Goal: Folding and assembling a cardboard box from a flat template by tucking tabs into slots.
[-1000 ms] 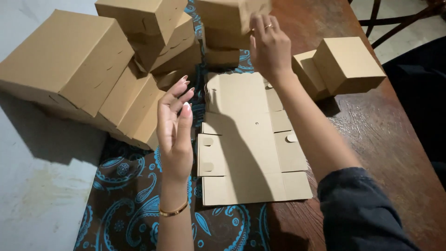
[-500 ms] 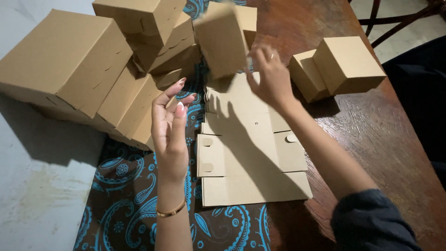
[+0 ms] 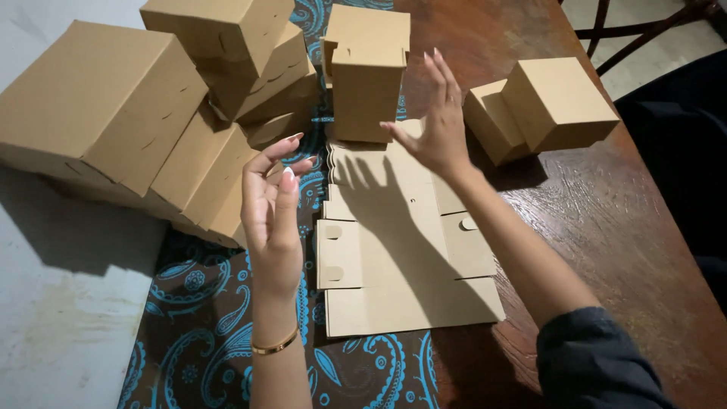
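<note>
A small brown cardboard box (image 3: 368,92) stands upright at the far edge of a flat unfolded cardboard blank (image 3: 401,242), in front of another box (image 3: 369,30). My right hand (image 3: 433,121) hovers just right of that box, fingers spread, holding nothing. My left hand (image 3: 273,216), wearing a gold bracelet on the wrist, is raised over the left edge of the blank with fingers loosely apart and empty. The blank lies on a dark cloth with a blue paisley pattern (image 3: 204,341).
A heap of assembled cardboard boxes (image 3: 151,113) fills the far left. Two more small boxes (image 3: 541,110) sit on the brown wooden table (image 3: 621,250) at the right. A dark chair (image 3: 644,30) stands beyond the table's far right corner.
My right hand brought the small box down from the back, set it upright at the blank's far edge and let go. My left hand stayed raised, almost unmoved.
</note>
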